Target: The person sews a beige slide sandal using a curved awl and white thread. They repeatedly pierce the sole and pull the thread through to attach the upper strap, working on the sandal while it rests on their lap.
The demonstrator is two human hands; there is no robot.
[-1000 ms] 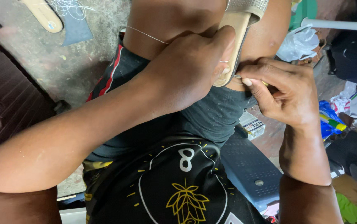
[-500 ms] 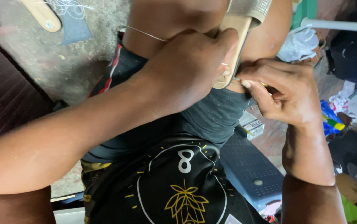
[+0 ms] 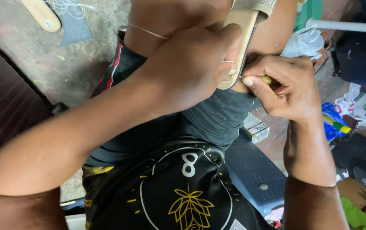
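Note:
A tan sandal sole [image 3: 243,30] with a woven grey strap stands upright between my knees. My left hand [image 3: 191,68] wraps around its lower end and grips it. A thin pale thread [image 3: 147,30] runs from under that hand across my left thigh. My right hand [image 3: 283,87] presses against the sole's right edge, its fingers pinched shut on a small tool with a yellow handle [image 3: 267,79]. The tool's tip is hidden between the two hands.
Another tan sole [image 3: 40,15] and a tangle of white thread lie on the concrete floor at upper left. I sit on a blue plastic stool [image 3: 255,170]. A small box [image 3: 255,127], plastic bags and colourful packets [image 3: 334,123] crowd the right side.
Both hands stay on the sandal sole with only slight shifts. My right hand has edged a little closer to the sole's edge.

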